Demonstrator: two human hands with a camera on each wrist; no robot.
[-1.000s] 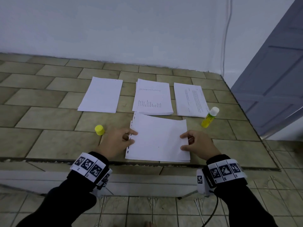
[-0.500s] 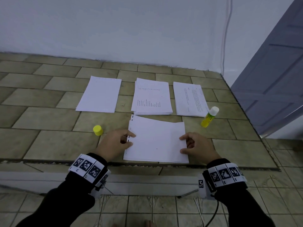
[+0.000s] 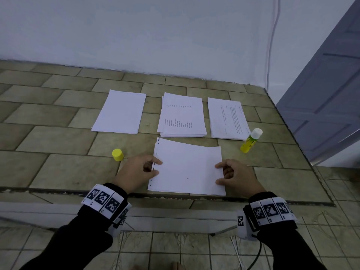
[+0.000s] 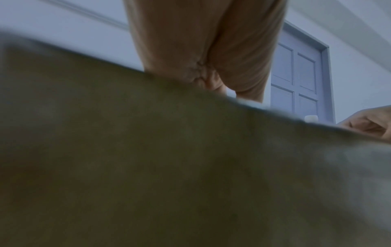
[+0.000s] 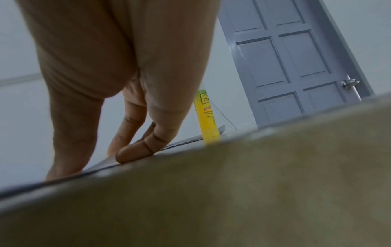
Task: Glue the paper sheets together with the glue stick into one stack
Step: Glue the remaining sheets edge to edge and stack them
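Lying at the tiled ledge's [image 3: 58, 168] near edge, the stack [image 3: 187, 168] was pinched at both sides: my left hand [image 3: 136, 172] gripped its punched edge, my right hand [image 3: 237, 178] the opposite. Behind lay 3 piles [image 3: 182, 115]; the glue stick [image 3: 250, 141] stood right, its cap [image 3: 117, 154] left.

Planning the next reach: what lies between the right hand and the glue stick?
Only bare tiled counter between right hand and glue stick, per the head view.

Left hand [image 3: 137, 171] and right hand [image 3: 236, 177] rest low, fingers curled, thumbs and forefingers pinching inward
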